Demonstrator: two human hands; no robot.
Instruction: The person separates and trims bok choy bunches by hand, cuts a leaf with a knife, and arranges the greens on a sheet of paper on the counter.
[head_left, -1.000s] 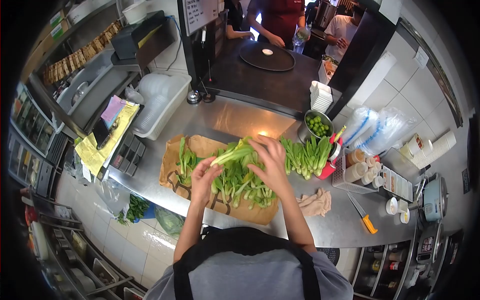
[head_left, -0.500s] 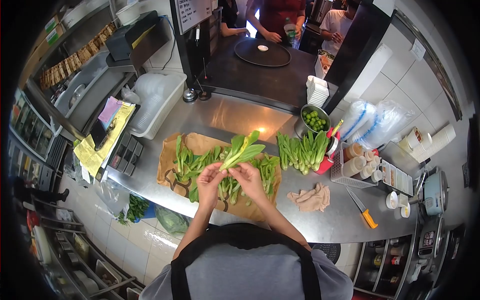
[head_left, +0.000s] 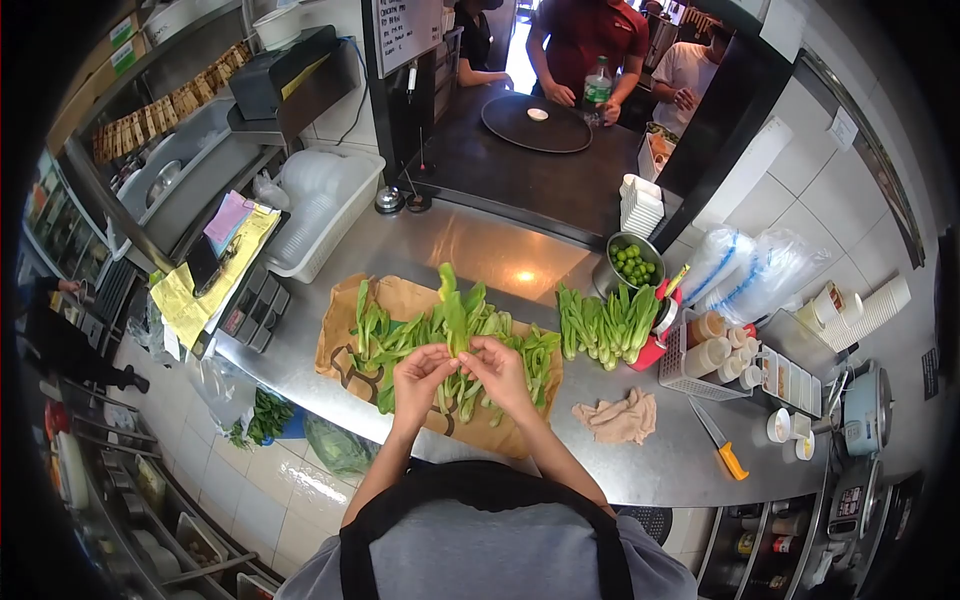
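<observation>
Leafy stalk (head_left: 455,318) pinched by left hand (head_left: 422,378) and right hand (head_left: 498,375), both nearly closed, steel counter (head_left: 405,245) beyond edge of paper (head_left: 336,345)

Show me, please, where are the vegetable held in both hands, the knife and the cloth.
Held vegetable (head_left: 455,322): head view, on its leaf.
Knife (head_left: 730,456): head view, on its orange handle, near the blade.
Cloth (head_left: 619,417): head view, on the middle of its crumpled fabric.

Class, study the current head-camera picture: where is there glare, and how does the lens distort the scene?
Head view: warm glare on the steel counter beyond the leafy greens; head view: white glare on the tiled floor; head view: wide-angle bending of the counter's front edge, and dark rounded corners.
</observation>
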